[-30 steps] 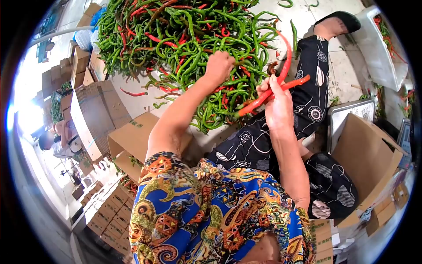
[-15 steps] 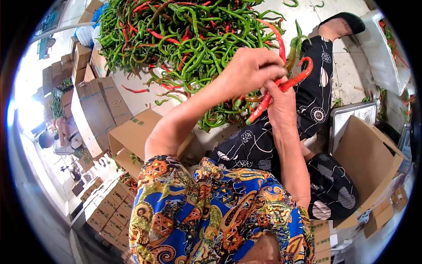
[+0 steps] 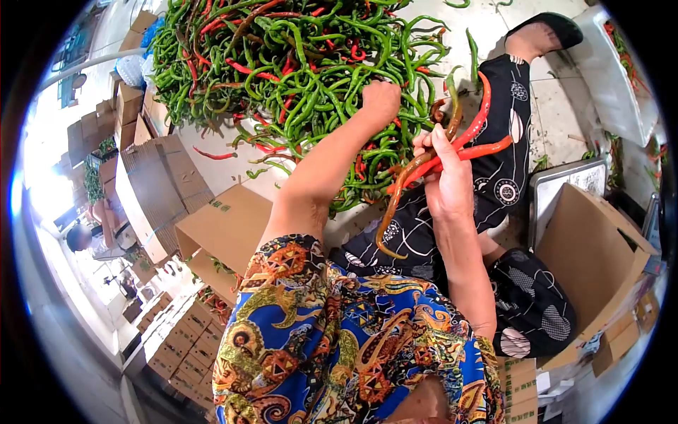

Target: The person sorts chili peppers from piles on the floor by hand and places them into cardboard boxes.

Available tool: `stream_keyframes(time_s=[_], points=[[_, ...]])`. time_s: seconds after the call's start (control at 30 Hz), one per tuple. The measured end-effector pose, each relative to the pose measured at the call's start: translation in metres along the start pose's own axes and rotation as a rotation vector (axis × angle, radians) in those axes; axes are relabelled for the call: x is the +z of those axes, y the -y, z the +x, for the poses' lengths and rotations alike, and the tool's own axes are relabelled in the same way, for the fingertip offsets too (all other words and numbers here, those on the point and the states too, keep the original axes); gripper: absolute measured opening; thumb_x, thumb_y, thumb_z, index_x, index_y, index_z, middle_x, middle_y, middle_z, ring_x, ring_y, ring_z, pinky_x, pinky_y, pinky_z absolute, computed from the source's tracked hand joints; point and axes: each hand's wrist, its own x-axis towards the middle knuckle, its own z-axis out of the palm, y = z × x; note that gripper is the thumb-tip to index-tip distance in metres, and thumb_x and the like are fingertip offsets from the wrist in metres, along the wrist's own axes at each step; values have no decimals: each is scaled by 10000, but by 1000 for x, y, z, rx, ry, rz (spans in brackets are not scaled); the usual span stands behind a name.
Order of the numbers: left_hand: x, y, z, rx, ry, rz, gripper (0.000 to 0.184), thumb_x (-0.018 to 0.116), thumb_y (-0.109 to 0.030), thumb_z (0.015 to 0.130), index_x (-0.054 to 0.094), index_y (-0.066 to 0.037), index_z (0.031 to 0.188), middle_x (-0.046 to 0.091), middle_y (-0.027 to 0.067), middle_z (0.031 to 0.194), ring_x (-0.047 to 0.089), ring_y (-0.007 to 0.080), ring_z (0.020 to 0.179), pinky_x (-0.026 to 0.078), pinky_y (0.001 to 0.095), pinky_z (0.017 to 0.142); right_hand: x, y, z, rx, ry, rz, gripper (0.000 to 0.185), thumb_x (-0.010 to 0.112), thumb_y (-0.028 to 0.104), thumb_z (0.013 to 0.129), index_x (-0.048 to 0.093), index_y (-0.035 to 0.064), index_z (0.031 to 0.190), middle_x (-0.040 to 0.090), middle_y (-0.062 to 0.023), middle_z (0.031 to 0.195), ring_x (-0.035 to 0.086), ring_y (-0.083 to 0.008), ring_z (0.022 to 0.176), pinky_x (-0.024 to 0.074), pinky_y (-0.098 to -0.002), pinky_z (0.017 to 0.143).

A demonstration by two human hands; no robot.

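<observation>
My right hand (image 3: 450,173) is closed round several long chili peppers in front of my lap. Two red chili peppers (image 3: 482,149) stick out to the right and upward. A brownish chili pepper (image 3: 395,205) hangs down with its tip curled, and a green-brown one (image 3: 455,106) points up. Over the pile of green and red chili peppers (image 3: 311,92), my left hand (image 3: 382,101) is curled with its knuckles up. Its fingertips are hidden, so what it grips cannot be made out.
A folded cardboard sheet (image 3: 159,187) and an open carton (image 3: 222,222) are on the left. Stacked cartons (image 3: 187,339) stand lower left. On the right are another carton (image 3: 593,247), a metal tray (image 3: 547,187) and a white foam box (image 3: 621,78). Another person (image 3: 88,237) is at far left.
My left hand has left the peppers by my right hand and moved up-left onto the pile. My right hand still holds chili peppers, with a brownish one now hanging from it.
</observation>
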Motion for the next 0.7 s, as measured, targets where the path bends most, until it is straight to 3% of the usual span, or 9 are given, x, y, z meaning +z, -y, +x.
stream_keyframes(time_s=[0.1, 0.2, 0.23, 0.3, 0.37, 0.4, 0.53, 0.7], points=[[-10, 9, 4, -54, 26, -148, 229, 683, -316, 758, 675, -110, 857, 669, 169, 821, 656, 365, 784, 528, 471, 687, 1, 2, -1, -15, -22, -12, 230, 631, 268, 908, 611, 39, 902, 642, -78, 872, 584, -123, 756, 473, -257, 711], [-61, 26, -8, 19, -42, -295, 311, 696, -381, 764, 702, -135, 954, 678, 148, 832, 649, 340, 766, 514, 456, 693, 4, 2, -1, -29, -46, 13, 217, 627, 254, 911, 609, 38, 915, 647, -81, 878, 592, -121, 762, 481, -253, 702], [-84, 30, -13, 67, -58, -367, 260, 672, -347, 789, 698, -130, 931, 672, 165, 854, 650, 354, 796, 526, 449, 711, 5, 1, -1, -29, -52, 7, 214, 625, 251, 912, 609, 38, 922, 650, -83, 883, 599, -119, 764, 486, -250, 693], [-124, 41, -22, 75, -129, -499, 230, 666, -300, 809, 698, -110, 934, 666, 133, 784, 658, 275, 725, 513, 395, 656, 8, 2, -2, -31, -60, -11, 207, 621, 243, 914, 609, 38, 936, 658, -88, 892, 613, -115, 768, 498, -246, 673], [-158, 54, -32, 109, -68, -809, 215, 662, -257, 830, 693, -61, 913, 641, 65, 715, 599, 156, 635, 472, 303, 600, 6, -1, 0, -42, -36, -28, 203, 616, 233, 917, 616, 35, 960, 666, -82, 892, 622, -113, 768, 506, -248, 659], [-178, 51, -41, -8, 80, -1057, 211, 646, -220, 859, 686, -17, 897, 606, 8, 698, 517, 64, 617, 422, 230, 574, 5, -1, 1, -52, -25, -29, 202, 614, 229, 918, 617, 32, 965, 666, -79, 889, 622, -111, 766, 505, -248, 657], [-198, 44, -65, -105, 191, -1490, 252, 586, -200, 923, 617, 5, 1066, 654, 40, 823, 566, 64, 663, 460, 193, 580, 2, -5, 4, -73, 10, 8, 223, 622, 197, 910, 627, 12, 1034, 666, -67, 881, 621, -109, 752, 501, -237, 661], [-178, 40, -79, -126, 312, -1771, 202, 581, -229, 932, 595, -31, 966, 653, 74, 830, 575, 94, 647, 500, 219, 599, -3, -6, 4, -61, 37, 28, 233, 633, 159, 895, 627, 3, 1068, 668, -60, 881, 622, -106, 747, 499, -224, 667]])
